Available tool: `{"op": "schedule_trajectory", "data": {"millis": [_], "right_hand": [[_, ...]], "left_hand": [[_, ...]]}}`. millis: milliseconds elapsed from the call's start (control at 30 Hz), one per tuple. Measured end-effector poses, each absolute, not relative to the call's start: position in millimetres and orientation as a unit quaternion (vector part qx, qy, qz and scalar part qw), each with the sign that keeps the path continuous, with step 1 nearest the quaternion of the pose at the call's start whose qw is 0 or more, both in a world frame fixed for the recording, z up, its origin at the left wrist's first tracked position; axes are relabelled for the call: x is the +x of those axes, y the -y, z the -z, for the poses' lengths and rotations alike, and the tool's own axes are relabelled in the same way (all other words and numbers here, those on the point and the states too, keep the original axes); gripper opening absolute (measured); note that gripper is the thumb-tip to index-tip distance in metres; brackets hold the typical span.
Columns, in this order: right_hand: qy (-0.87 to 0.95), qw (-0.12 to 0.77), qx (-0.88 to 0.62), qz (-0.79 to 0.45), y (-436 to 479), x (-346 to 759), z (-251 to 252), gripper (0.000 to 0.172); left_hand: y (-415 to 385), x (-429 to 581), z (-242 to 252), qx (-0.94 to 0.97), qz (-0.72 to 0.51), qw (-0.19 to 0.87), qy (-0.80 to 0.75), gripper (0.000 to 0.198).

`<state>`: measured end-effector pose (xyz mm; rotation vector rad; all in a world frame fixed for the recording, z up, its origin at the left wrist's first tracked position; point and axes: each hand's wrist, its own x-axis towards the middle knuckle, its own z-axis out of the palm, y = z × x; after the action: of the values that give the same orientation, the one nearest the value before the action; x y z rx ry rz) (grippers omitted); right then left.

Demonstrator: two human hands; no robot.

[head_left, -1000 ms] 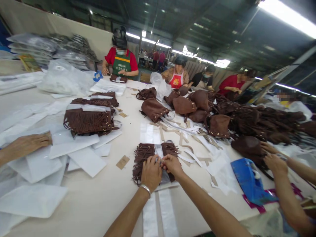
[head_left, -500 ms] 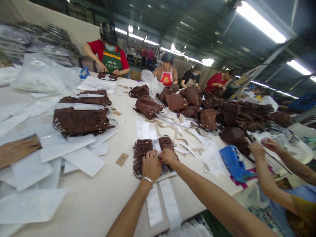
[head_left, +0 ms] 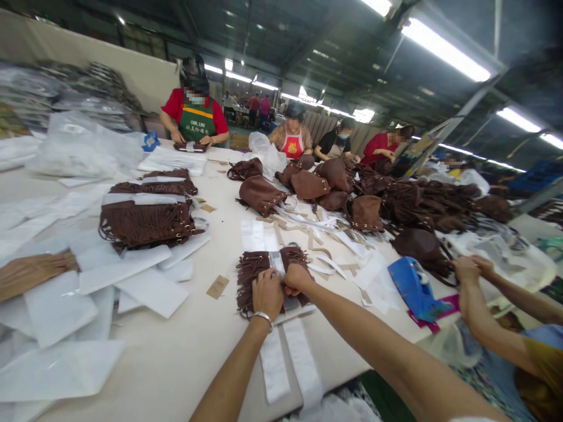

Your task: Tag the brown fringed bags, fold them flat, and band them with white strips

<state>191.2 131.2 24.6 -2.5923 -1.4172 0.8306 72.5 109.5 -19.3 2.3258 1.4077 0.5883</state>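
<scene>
A brown fringed bag (head_left: 251,273) lies flat on the cream table (head_left: 176,351) in front of me, with a clear tape strip (head_left: 277,262) running across its middle. My left hand (head_left: 267,293), with a silver bracelet at the wrist, rests closed on the bag's near edge. My right hand (head_left: 296,279) is beside it, fingers pinched together on the strip over the bag. White paper strips (head_left: 288,363) lie under the bag and reach toward me.
A stack of brown fringed bags (head_left: 147,217) sits to the left among white sheets (head_left: 127,269). A heap of brown bags (head_left: 373,199) fills the right. A co-worker's hands (head_left: 468,269) work at right beside a blue tape dispenser (head_left: 411,287). Several people sit at the far end.
My view has shifted slightly; both hands stay together on the fringed bag. The arm at far left is now blurred. The co-worker's hands at right have come together.
</scene>
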Motion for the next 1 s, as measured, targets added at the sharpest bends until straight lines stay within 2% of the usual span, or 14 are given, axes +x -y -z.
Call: {"op": "schedule_trajectory", "data": {"millis": [167,300,667,867,1000], "right_hand": [[0.499,-0.025,-0.841,-0.208,-124.9,192.8,-22.6,0.021],[0.532,-0.025,-0.836,-0.129,-114.2,191.7,-19.9,0.040],[0.606,-0.038,-0.792,-0.067,-82.2,205.7,-23.1,0.033],[0.635,-0.073,-0.766,-0.068,-71.2,237.1,-43.6,0.037],[0.685,-0.065,-0.723,-0.067,-96.5,255.7,-60.8,0.029]], "left_hand": [[-128.3,81.9,16.4,0.818,-0.170,0.169,-0.522,0.022],[-143.6,87.6,16.6,0.820,-0.141,0.159,-0.532,0.017],[-147.7,91.5,16.8,0.829,-0.119,0.144,-0.528,0.012],[-142.2,91.7,11.0,0.825,-0.147,0.152,-0.524,0.008],[-142.2,92.4,9.7,0.819,-0.159,0.166,-0.526,0.007]]}}
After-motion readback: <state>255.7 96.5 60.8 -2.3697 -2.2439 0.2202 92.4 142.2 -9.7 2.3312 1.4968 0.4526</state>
